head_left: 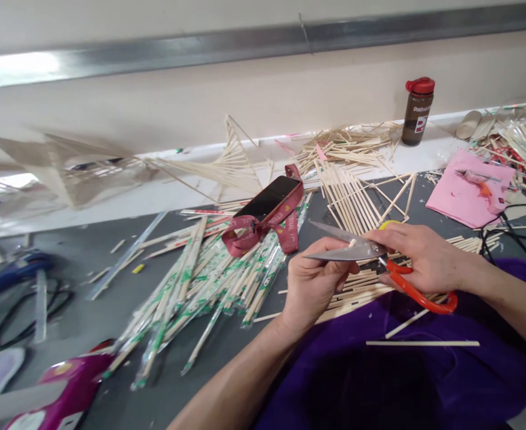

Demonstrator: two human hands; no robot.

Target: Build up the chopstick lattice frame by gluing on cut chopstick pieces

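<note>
My right hand (428, 254) grips a pair of scissors (418, 292) with orange handles, its blades spread apart and pointing left. My left hand (310, 283) is closed in a pinch beside the blades. From its fingers the pale tip of a wooden stick (352, 243) shows between the blades; the rest of it is hidden. Loose wooden sticks (352, 292) lie under and behind both hands. Another single stick (422, 343) rests across the purple cloth (379, 370) at my lap.
Wrapped chopsticks (218, 275) are heaped to the left, with a phone (267, 200) and red lanyard (290, 224) on top. Stick frames (350, 200) stand behind. A bottle (418, 113), pink paper (453, 185) and glue gun (485, 188) are at right; a blue tool (14, 272) is at left.
</note>
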